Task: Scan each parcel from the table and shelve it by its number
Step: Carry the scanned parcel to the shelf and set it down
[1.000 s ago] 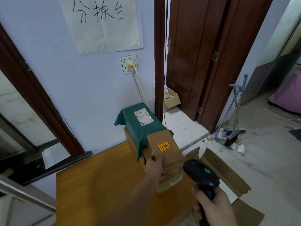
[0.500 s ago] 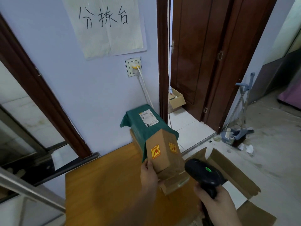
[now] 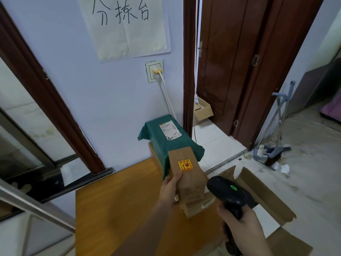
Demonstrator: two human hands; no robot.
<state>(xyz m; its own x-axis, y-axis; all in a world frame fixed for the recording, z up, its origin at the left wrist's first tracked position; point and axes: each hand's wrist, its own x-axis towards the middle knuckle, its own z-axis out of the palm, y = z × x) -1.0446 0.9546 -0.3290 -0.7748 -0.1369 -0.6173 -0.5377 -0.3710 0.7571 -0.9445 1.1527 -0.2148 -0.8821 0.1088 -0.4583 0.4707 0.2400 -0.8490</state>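
Note:
My left hand [image 3: 170, 187] grips a small cardboard parcel [image 3: 188, 174] with a yellow and red sticker, held above the wooden table [image 3: 118, 209]. Another cardboard parcel [image 3: 195, 207] lies under it on the table. Behind them a green bagged parcel [image 3: 166, 137] with a white label lies on top of a further box against the wall. My right hand [image 3: 241, 230] holds a black barcode scanner [image 3: 226, 193] with a green light, just right of the raised parcel.
An open cardboard box [image 3: 265, 196] stands on the floor right of the table. A smaller box [image 3: 203, 110] sits in the doorway. A broom and dustpan [image 3: 273, 150] lean by the dark door. A paper sign [image 3: 125, 24] and a socket with a white cable [image 3: 155, 71] are on the wall.
My left hand has turned and tilted the small parcel, so the stickered face now points up towards me. The scanner has stayed to its right.

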